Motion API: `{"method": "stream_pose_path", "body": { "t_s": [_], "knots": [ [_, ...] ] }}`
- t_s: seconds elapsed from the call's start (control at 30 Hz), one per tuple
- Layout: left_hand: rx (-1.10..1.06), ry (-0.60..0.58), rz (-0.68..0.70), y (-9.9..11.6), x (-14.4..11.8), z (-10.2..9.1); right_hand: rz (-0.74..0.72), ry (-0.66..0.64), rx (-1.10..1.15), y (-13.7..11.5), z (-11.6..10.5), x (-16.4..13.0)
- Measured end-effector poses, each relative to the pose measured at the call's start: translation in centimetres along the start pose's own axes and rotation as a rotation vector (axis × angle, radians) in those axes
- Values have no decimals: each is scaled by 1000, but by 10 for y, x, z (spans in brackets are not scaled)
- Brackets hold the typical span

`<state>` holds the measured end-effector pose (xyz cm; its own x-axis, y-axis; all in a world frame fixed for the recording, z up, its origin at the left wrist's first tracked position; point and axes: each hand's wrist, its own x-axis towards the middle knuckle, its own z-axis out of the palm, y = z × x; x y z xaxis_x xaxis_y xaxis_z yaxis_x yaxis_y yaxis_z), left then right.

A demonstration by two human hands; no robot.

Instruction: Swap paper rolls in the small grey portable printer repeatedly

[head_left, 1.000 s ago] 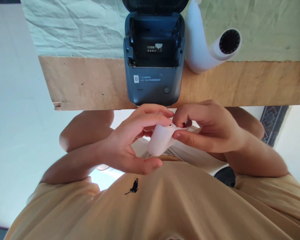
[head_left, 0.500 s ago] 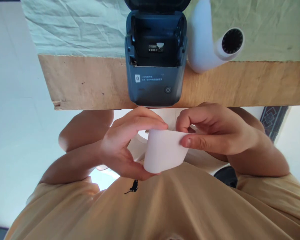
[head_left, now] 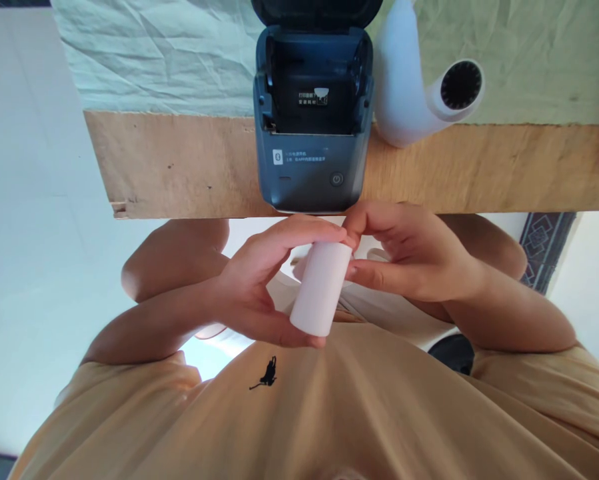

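A white paper roll (head_left: 321,290) is held tilted below the table edge. My left hand (head_left: 259,283) grips it by its two ends, fingers on the upper end and thumb under the lower one. My right hand (head_left: 409,253) touches the roll's right side near the top, its thumb and bent fingers close together there; what they pinch, if anything, is hidden. Just above my hands, a dark blue-grey label printer (head_left: 312,170) sits at the table's front edge. Its lid (head_left: 317,12) is up, and no roll lies in its bay.
Right of the printer stands a white hair-dryer-like device (head_left: 404,100) with a round dark opening. A pale green cloth (head_left: 164,53) covers the back of the wooden table (head_left: 179,163). Below are my knees and yellow shirt (head_left: 299,400).
A flap of paper stretched rightward from the roll to my right hand before; now it lies against the roll. My right hand has moved left, up to the roll.
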<state>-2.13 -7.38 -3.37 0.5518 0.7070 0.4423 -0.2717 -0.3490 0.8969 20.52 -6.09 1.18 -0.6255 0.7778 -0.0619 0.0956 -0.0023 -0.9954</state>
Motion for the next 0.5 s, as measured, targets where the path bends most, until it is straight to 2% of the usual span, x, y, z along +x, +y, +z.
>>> {"method": "stream_pose_path", "body": {
  "t_s": [0.17, 0.3, 0.4, 0.5],
  "knots": [
    [-265, -10, -90, -1, -2, 5, -253, 210, -578, 0, 13, -6],
    [-436, -34, -141, 0, -1, 7, -410, 338, -788, -1, 13, -9],
    [-453, -134, -217, -2, 2, 7, -482, 294, -863, -1, 8, -9],
    [-421, -199, -233, -2, 4, 8, -566, 195, -800, 2, 6, -8]
  ]
}}
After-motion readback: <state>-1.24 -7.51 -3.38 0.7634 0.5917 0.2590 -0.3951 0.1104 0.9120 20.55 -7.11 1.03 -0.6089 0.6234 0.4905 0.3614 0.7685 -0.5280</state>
